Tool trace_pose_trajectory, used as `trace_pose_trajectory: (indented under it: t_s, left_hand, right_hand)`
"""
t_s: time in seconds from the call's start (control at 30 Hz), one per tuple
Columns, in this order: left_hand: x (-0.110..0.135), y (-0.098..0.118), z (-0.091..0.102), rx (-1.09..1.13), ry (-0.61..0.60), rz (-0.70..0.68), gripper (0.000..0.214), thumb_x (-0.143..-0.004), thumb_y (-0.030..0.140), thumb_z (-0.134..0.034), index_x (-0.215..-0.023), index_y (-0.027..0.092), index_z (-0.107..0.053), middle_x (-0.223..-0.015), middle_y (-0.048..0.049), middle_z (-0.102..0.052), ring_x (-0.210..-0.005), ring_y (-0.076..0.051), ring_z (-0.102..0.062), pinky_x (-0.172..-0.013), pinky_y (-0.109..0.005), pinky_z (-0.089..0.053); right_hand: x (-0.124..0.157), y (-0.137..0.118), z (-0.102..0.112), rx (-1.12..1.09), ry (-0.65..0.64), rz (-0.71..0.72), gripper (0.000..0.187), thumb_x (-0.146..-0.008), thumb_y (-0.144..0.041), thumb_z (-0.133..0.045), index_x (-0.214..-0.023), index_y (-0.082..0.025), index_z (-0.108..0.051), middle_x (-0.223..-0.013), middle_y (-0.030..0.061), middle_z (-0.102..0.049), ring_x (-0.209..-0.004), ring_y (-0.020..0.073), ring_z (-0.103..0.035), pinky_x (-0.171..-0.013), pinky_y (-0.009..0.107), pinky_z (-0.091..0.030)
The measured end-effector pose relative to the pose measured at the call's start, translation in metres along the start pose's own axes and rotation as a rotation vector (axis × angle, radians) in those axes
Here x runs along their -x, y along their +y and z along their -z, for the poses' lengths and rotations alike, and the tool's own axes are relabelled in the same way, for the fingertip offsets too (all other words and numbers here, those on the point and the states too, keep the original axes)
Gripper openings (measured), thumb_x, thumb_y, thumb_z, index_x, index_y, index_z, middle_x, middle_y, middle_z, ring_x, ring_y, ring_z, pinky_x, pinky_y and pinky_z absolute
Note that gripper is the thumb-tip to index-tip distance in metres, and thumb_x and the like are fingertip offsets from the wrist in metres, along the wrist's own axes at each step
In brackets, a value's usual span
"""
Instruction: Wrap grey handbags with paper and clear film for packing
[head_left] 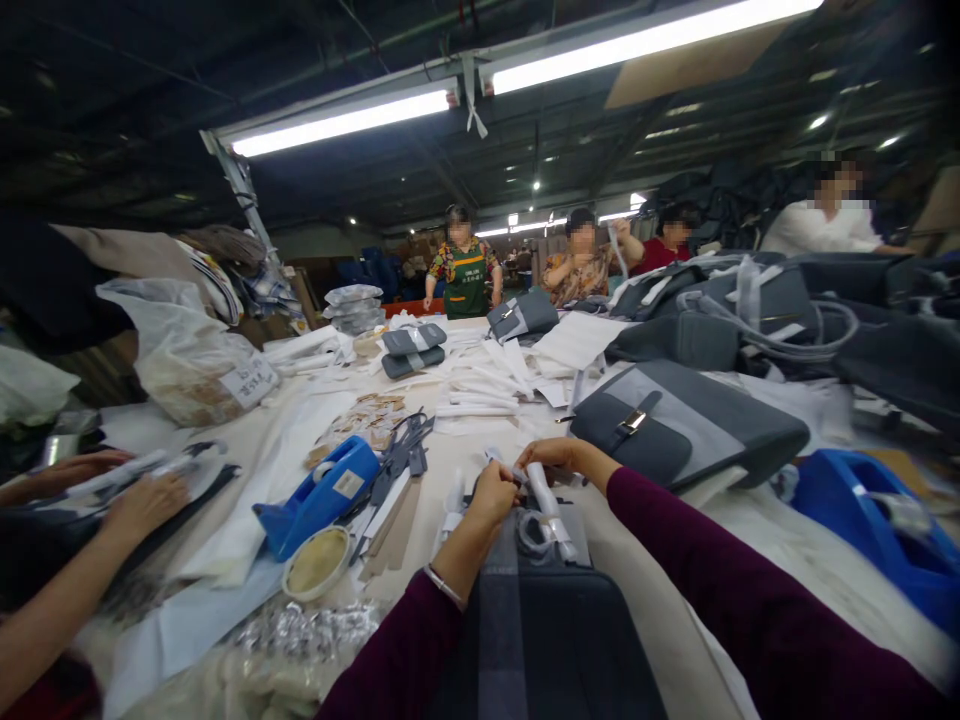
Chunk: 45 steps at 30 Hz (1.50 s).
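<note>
Low in the middle of the frame, our left hand (491, 497) is curled shut around the white-wrapped handle (541, 492) of a dark grey bag (540, 630). That bag lies flat at the bottom centre, between our two maroon sleeves. Our right hand (556, 455), just above and to the right, pinches the upper end of the same handle with bent fingers. The two hands almost touch.

Left of centre we see a blue tape dispenser (319, 497) with a roll seated in it. Just below it is a round shallow tin (316, 563) filled with something pale yellow. In the upper left a clear plastic sack (187, 355) holds tan pieces and bears a handwritten label. At the lower right a blue tub (862, 510) holds something clear or whitish that we cannot make out.

Right of centre a grey handbag (675, 425) with a metal clasp lies on the table (645, 600). At the left edge a co-worker's hand (142, 505) rests on dark material. More people stand at the far end of the table, in the upper middle.
</note>
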<state>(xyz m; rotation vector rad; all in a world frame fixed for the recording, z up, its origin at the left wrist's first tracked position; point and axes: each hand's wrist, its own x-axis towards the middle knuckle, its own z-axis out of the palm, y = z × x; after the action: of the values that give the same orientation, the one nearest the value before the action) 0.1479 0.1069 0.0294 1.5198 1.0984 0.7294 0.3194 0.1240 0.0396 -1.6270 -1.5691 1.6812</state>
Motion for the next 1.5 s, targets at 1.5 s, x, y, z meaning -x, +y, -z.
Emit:
trace_pose_trajectory:
  t_s: [1.5]
  left_hand:
    - [0.058,0.019,0.025,0.922,0.042,0.113,0.034,-0.065,-0.004,-0.052,-0.091,0.017,-0.046,-0.074,-0.0023,-0.058,-0.052,-0.008,-0.053,-0.043,-0.016,-0.035]
  right_hand:
    - [0.053,-0.034,-0.045,-0.23,0.472,0.337,0.015,-0.064,-0.024,-0.068,-0.071,-0.014,-0.06,-0.064,0.0012,-0.061,-0.062,0.0125,-0.059,-0.065,0.027,-0.052]
